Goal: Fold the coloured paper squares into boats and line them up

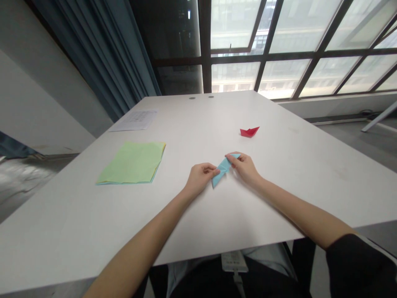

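A folded piece of light blue paper [222, 169] is held between my two hands above the middle of the white table. My left hand [201, 177] pinches its left, lower part between thumb and fingers. Near its upper right end, my right hand [243, 166] grips it the same way. The paper slants, its pointed lower end toward me, with creases at its centre. Beyond my right hand a small red paper boat [249, 132] sits on the table, apart from both hands.
On the left of the white table [198, 231] lies a stack of coloured paper sheets [132, 162], green on top. A printed sheet [135, 120] lies behind it near the left edge. Blue curtains [105, 49] and framed windows stand beyond the table.
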Demonstrator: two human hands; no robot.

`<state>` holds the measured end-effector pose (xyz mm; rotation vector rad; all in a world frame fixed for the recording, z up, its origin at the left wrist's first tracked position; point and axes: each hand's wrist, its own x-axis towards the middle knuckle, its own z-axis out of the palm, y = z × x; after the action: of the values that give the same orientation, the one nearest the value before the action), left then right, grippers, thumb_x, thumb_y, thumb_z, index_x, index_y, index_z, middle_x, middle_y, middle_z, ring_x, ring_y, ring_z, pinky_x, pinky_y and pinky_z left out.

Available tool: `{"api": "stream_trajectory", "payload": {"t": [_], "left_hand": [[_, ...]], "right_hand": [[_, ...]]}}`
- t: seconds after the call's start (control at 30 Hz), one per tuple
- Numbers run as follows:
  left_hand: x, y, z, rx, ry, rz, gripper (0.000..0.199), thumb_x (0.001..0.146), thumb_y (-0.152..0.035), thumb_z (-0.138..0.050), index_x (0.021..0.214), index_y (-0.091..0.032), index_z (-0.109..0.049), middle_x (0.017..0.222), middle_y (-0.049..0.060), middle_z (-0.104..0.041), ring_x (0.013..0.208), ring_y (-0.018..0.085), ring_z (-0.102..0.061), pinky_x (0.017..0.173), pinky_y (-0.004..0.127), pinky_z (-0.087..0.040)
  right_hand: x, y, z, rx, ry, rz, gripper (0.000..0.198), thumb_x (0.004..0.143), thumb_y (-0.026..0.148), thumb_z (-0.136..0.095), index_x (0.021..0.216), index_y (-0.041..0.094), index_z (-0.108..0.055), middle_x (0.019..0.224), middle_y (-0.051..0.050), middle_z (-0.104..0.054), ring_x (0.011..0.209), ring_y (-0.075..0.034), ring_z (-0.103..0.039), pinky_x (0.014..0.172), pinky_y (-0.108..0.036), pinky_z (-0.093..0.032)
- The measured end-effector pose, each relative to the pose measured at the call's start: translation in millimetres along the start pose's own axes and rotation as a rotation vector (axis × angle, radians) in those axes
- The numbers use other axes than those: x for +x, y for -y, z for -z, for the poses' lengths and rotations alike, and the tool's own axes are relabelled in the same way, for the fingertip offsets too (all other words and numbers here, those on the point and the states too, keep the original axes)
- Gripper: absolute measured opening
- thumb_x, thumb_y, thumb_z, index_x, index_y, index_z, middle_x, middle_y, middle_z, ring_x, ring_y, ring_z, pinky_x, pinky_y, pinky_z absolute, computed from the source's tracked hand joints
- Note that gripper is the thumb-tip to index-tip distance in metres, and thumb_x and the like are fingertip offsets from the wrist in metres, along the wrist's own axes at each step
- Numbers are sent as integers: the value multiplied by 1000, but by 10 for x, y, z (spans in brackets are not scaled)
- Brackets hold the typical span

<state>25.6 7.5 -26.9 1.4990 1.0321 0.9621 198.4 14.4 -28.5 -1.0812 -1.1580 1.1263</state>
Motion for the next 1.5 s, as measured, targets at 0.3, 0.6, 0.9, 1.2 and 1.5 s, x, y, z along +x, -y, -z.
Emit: {"api": "stream_trajectory", "payload": {"t": [0.3,0.6,0.9,1.2,1.5], "left_hand": [[-3,-66,6,-24,33,27,23,62,-36,-71,67,-14,-65,61,3,-66,55,14,-59,53,24,-43],[-25,-29,-1,76,46,-36,22,66,-35,-67,74,-15,-67,69,4,-67,59,14,-59,56,24,-44],[71,-4,41,-135,-113,-28,25,59,-37,-73,68,-14,-65,63,2,-65,58,12,-57,60,24,-43],[82,-10,24,-279,-169,23,28,56,-37,-75,65,-14,-63,62,1,-63,57,11,-56,61,24,-44],[32,23,-24,1,-206,-154,41,67,-31,-67,104,-19,-56,96,5,-60,74,13,-55,57,22,-41]], "right_hand": [[8,-50,22,13,-3,-1,36,69,51,-61,71,16,-66,63,-2,-59,59,-12,-49,55,-26,-37],[-55,85,-9,-146,75,70,40,70,55,-59,67,16,-66,61,-3,-61,62,-15,-53,59,-28,-40],[-88,51,-26,-258,143,150,42,67,50,-65,94,18,-60,74,-2,-61,60,-12,-51,54,-25,-40],[-120,90,-37,-396,146,173,27,74,44,-60,77,17,-65,69,-3,-65,59,-14,-53,56,-27,-39],[-97,206,115,-748,113,477,15,80,31,-55,80,20,-65,71,-3,-65,64,-15,-57,63,-29,-43]]}}
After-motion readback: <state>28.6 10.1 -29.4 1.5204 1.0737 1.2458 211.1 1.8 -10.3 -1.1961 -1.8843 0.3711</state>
